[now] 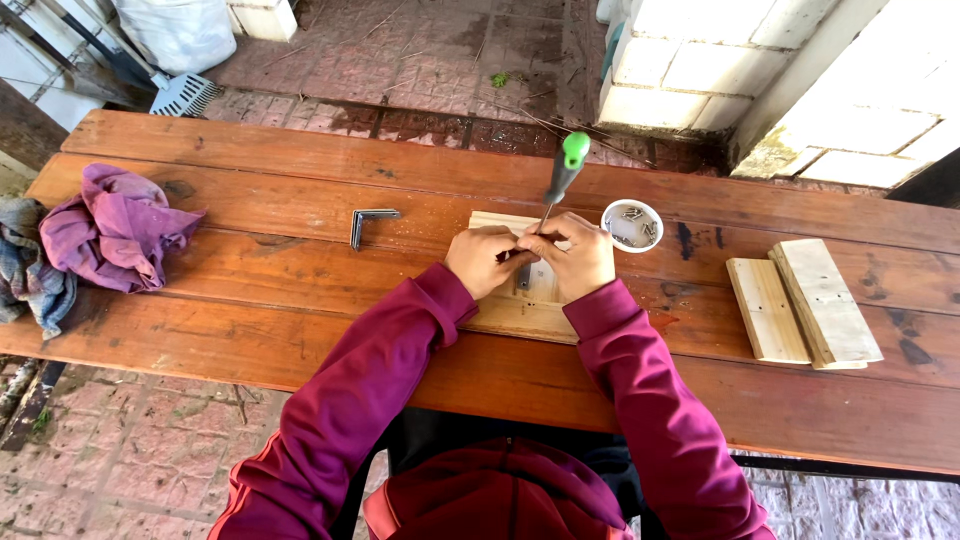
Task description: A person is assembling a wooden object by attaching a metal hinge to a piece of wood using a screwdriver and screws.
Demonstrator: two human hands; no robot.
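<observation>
Gripping screwdriver point(560, 185), both hands meet over board point(520, 315).

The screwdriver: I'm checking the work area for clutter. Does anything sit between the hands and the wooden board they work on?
Nothing visible does. Both the left hand and the right hand rest directly on the wooden board, with the right holding the green-handled screwdriver. The white cup and the metal bracket lie off to the sides.

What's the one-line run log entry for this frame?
left hand: steadies metal bracket on wood board | right hand: holds green-handled screwdriver, tip down | white cup of screws beside board | spare bracket to the left
</observation>
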